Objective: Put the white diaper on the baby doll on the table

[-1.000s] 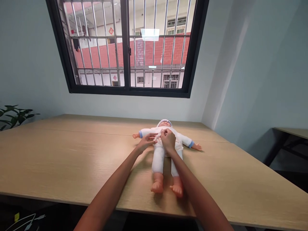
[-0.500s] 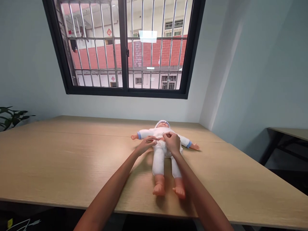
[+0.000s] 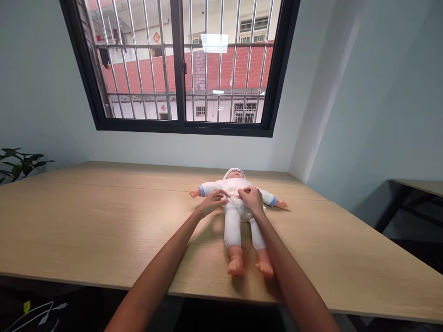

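A baby doll (image 3: 232, 226) in white clothes and a white cap lies on its back, arms spread and bare feet toward me. The white garment around its hips is bunched and looks like a diaper. At the left side of the doll's waist, my left hand (image 3: 212, 203) has its fingers curled together on the clothes. My right hand (image 3: 252, 199) pinches the fabric at the front of the waist, thumb against fingers. Between the hands shows a thin strip of the doll's belly. My fingers hide part of the waistline.
The doll lies on a wide wooden table (image 3: 104, 221). Behind it are a wall and a barred window (image 3: 180, 69). A plant (image 3: 22, 163) is at the far left, white cables (image 3: 44, 313) lie below the table's front edge, and another table (image 3: 418, 186) stands at the right.
Less of the doll's belly shows between the hands. The left fingers have curled more, and the doll's legs have shifted slightly to the right in view. The camera has tilted down a little.
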The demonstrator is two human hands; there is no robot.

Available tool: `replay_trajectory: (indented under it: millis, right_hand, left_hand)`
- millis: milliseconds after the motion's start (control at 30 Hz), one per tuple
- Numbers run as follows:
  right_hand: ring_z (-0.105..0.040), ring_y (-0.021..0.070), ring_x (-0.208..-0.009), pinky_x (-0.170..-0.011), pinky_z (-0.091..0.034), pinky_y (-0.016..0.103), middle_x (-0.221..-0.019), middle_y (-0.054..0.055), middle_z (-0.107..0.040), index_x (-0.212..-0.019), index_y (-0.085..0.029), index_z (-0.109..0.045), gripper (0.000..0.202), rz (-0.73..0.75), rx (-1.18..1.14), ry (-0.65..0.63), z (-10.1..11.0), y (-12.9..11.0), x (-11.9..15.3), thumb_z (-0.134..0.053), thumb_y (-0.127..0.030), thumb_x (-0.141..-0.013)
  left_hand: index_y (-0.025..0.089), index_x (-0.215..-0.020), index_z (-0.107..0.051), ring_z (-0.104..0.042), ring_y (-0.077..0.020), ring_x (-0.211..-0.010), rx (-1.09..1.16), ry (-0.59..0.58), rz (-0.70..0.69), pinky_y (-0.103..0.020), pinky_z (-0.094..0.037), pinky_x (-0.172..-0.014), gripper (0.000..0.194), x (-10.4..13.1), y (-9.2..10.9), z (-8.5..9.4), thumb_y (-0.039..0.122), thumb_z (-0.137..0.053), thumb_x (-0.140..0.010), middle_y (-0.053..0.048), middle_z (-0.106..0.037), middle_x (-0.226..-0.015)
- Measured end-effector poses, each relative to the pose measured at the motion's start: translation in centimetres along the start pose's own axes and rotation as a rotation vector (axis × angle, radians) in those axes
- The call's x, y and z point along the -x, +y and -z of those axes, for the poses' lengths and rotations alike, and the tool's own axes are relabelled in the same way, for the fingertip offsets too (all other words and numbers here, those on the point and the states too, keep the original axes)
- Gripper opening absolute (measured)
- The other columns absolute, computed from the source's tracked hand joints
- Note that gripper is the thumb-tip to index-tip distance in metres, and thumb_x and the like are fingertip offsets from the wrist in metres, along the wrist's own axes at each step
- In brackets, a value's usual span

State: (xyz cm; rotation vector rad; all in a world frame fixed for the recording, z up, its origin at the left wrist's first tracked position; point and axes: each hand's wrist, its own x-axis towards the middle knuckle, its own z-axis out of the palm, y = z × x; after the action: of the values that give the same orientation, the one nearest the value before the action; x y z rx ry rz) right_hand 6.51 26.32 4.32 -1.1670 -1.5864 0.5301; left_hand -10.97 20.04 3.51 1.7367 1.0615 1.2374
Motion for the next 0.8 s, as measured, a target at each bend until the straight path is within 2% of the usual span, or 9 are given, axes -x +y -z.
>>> replay_trajectory:
  millis: [100, 200, 333, 467, 567, 667, 800]
  right_hand:
    - [-0.059, 0.0195, -0.060, -0.058, -0.040, 0.027, -0.059, 0.004, -0.065, -0.056, -0.020, -0.055, 0.019, 0.023, 0.011, 0.002, 0.04, 0.11, 0.02, -0.054, -0.035, -0.067]
    - [-0.060, 0.0197, -0.061, -0.059, -0.041, 0.028, -0.061, 0.004, -0.066, -0.060, -0.019, -0.057, 0.015, 0.018, 0.013, 0.008, 0.07, 0.21, 0.07, -0.055, -0.033, -0.067]
    - [-0.061, 0.0201, -0.064, -0.062, -0.042, 0.028, -0.065, 0.004, -0.066, -0.065, -0.018, -0.060, 0.013, 0.010, -0.003, -0.014, 0.08, 0.28, 0.11, -0.056, -0.030, -0.065]
    - [-0.062, 0.0202, -0.066, -0.061, -0.042, 0.027, -0.072, 0.003, -0.066, -0.085, -0.016, -0.064, 0.025, -0.023, -0.008, -0.004, 0.17, 0.31, 0.21, -0.059, -0.029, -0.063]
    - [-0.060, 0.0200, -0.065, -0.060, -0.042, 0.027, -0.069, 0.001, -0.062, -0.087, -0.016, -0.062, 0.027, -0.017, 0.011, 0.011, 0.27, 0.22, 0.37, -0.059, -0.026, -0.063]
    - [-0.058, 0.0201, -0.066, -0.063, -0.042, 0.029, -0.068, 0.000, -0.060, -0.086, -0.017, -0.060, 0.023, 0.064, 0.048, 0.060, 0.29, -0.03, 0.40, -0.057, -0.023, -0.064]
    - [-0.057, 0.0218, -0.078, -0.076, -0.045, 0.032, -0.077, 0.005, -0.060, -0.084, -0.018, -0.059, 0.017, 0.285, 0.054, 0.122, 0.02, -0.40, 0.13, -0.050, -0.019, -0.070]
  left_hand:
    - [0.021, -0.103, -0.063, -0.059, -0.0237, -0.104, 0.041, 0.031, 0.014, -0.035, -0.050, -0.085, 0.035, 0.06, -0.01, -0.07, 0.042, -0.071, -0.076, -0.008, -0.062, -0.112]
    - [0.023, -0.113, -0.063, -0.057, -0.0259, -0.112, 0.075, 0.014, 0.014, -0.038, -0.049, -0.092, 0.044, 0.17, 0.09, -0.14, 0.043, -0.072, -0.076, -0.010, -0.061, -0.122]
    - [0.022, -0.117, -0.065, -0.058, -0.0265, -0.112, 0.072, 0.003, 0.030, -0.038, -0.048, -0.094, 0.045, 0.24, 0.10, -0.14, 0.043, -0.071, -0.078, -0.011, -0.064, -0.120]
    - [0.023, -0.119, -0.066, -0.058, -0.0272, -0.114, 0.072, 0.006, 0.030, -0.038, -0.048, -0.095, 0.045, 0.11, -0.33, 0.02, 0.041, -0.071, -0.078, -0.010, -0.062, -0.127]
    - [0.023, -0.119, -0.067, -0.057, -0.0271, -0.117, 0.042, -0.006, 0.014, -0.038, -0.047, -0.097, 0.043, 0.01, -0.64, 0.17, 0.041, -0.069, -0.080, -0.009, -0.061, -0.130]
    - [0.024, -0.119, -0.067, -0.056, -0.0274, -0.119, 0.025, -0.010, 0.001, -0.037, -0.047, -0.098, 0.042, 0.07, -0.63, 0.23, 0.042, -0.067, -0.081, -0.009, -0.061, -0.130]
    - [0.021, -0.117, -0.067, -0.055, -0.0295, -0.119, 0.031, 0.043, 0.006, -0.037, -0.047, -0.096, 0.039, 0.23, -0.24, 0.09, 0.038, -0.066, -0.082, -0.009, -0.061, -0.129]
